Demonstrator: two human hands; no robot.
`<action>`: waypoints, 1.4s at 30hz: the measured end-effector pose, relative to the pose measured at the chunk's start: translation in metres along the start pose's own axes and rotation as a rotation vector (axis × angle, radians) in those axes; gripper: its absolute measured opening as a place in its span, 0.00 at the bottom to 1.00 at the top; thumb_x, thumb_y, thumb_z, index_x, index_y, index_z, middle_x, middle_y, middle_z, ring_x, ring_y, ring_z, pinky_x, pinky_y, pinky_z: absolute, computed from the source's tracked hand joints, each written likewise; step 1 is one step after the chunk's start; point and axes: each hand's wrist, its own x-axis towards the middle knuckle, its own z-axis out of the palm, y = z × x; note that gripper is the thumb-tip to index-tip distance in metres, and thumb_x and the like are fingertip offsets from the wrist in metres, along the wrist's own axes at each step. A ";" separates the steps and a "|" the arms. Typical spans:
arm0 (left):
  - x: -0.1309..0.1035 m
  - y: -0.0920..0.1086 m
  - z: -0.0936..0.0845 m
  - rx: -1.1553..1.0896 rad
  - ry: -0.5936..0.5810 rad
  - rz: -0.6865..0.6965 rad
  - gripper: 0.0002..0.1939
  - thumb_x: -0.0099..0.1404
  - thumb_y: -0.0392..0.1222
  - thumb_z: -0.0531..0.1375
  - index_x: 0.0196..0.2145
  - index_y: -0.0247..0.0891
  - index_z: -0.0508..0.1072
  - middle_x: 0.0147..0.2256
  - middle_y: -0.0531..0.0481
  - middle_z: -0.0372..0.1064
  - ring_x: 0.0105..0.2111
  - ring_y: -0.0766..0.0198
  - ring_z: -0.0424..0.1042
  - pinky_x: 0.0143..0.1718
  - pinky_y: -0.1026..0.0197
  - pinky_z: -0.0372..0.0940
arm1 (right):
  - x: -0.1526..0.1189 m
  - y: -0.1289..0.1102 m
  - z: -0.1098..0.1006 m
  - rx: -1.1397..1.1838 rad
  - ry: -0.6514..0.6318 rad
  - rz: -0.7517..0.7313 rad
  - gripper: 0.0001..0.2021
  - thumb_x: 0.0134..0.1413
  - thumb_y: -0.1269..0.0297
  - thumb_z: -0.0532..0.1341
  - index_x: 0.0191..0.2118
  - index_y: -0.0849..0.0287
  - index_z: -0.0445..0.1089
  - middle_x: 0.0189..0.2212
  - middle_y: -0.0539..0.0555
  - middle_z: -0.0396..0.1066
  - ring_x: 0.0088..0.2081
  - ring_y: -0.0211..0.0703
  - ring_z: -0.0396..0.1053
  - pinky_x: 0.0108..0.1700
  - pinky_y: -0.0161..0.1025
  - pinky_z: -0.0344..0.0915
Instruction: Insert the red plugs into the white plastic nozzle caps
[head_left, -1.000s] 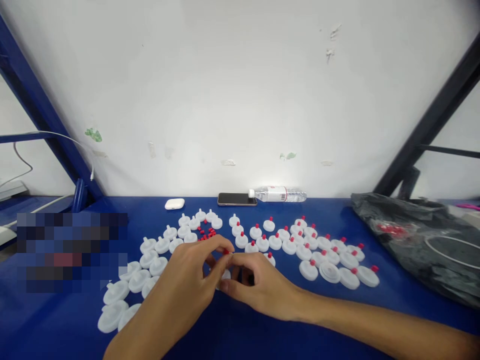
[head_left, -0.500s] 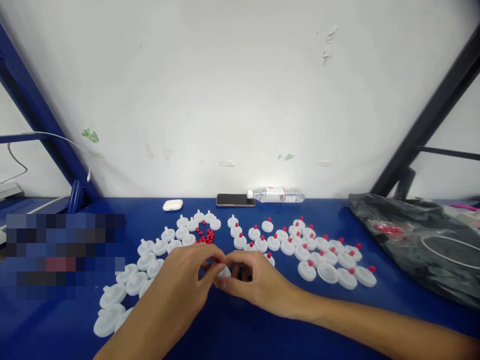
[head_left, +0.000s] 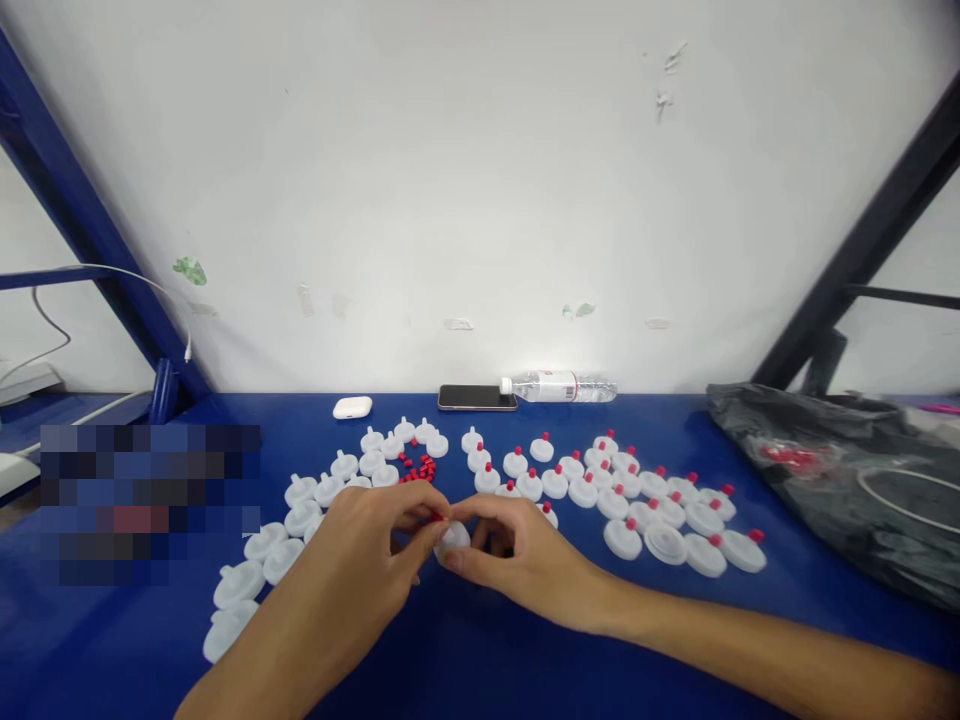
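Low over the blue table (head_left: 465,660), at six o'clock, the left hand (head_left: 386,540) and right hand (head_left: 521,550) meet around a white lid (head_left: 454,539), the right's thumb and finger narrowed on it. More of that lid shows than a moment ago, so I judge it's still being worked, apart from the capped lids (head_left: 644,516) at two o'clock. The left's fingertips seem to pinch a red cap (head_left: 439,517); loose caps (head_left: 427,468) lie toward eleven.

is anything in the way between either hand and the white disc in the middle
Nothing visible does: the right hand holds the white disc, and the left hand pinches a small red piece right by it.
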 end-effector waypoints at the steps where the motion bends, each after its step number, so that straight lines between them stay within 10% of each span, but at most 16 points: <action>1: -0.001 0.001 -0.001 0.005 -0.002 0.008 0.09 0.67 0.43 0.59 0.35 0.44 0.80 0.30 0.55 0.81 0.29 0.61 0.80 0.31 0.64 0.70 | 0.000 0.000 0.000 0.010 -0.001 0.001 0.14 0.59 0.53 0.69 0.46 0.55 0.79 0.26 0.46 0.68 0.26 0.33 0.61 0.27 0.31 0.57; 13: -0.007 0.002 -0.002 0.022 0.023 0.041 0.09 0.66 0.48 0.63 0.43 0.51 0.81 0.41 0.56 0.80 0.34 0.63 0.76 0.31 0.64 0.66 | 0.000 0.004 -0.001 0.027 0.127 -0.100 0.15 0.54 0.61 0.72 0.48 0.52 0.80 0.36 0.48 0.73 0.27 0.32 0.64 0.28 0.31 0.59; 20: -0.009 -0.003 0.006 0.051 0.017 -0.005 0.33 0.68 0.52 0.62 0.67 0.64 0.56 0.57 0.53 0.67 0.30 0.67 0.73 0.39 0.58 0.72 | -0.004 0.002 -0.002 0.011 0.238 -0.245 0.14 0.57 0.67 0.68 0.49 0.49 0.79 0.43 0.51 0.77 0.28 0.34 0.67 0.29 0.33 0.61; 26: -0.009 -0.005 0.010 -0.163 -0.144 -0.019 0.41 0.68 0.51 0.62 0.71 0.65 0.43 0.57 0.55 0.71 0.50 0.61 0.76 0.57 0.55 0.69 | -0.008 0.001 -0.001 0.014 0.215 -0.378 0.11 0.61 0.60 0.68 0.48 0.50 0.79 0.44 0.52 0.78 0.30 0.36 0.69 0.30 0.33 0.64; 31: -0.006 -0.003 0.014 -0.284 -0.161 -0.001 0.42 0.65 0.42 0.64 0.70 0.60 0.49 0.44 0.58 0.79 0.46 0.60 0.79 0.51 0.58 0.72 | -0.008 0.006 0.001 -0.003 0.218 -0.499 0.14 0.62 0.52 0.67 0.49 0.52 0.78 0.42 0.54 0.78 0.32 0.37 0.69 0.30 0.33 0.65; 42: -0.002 0.000 0.015 -0.127 -0.154 0.212 0.34 0.61 0.32 0.61 0.63 0.54 0.69 0.43 0.62 0.80 0.38 0.66 0.78 0.43 0.66 0.72 | -0.007 0.007 0.002 0.009 0.195 -0.560 0.13 0.57 0.71 0.67 0.48 0.53 0.75 0.42 0.51 0.73 0.27 0.30 0.66 0.27 0.29 0.65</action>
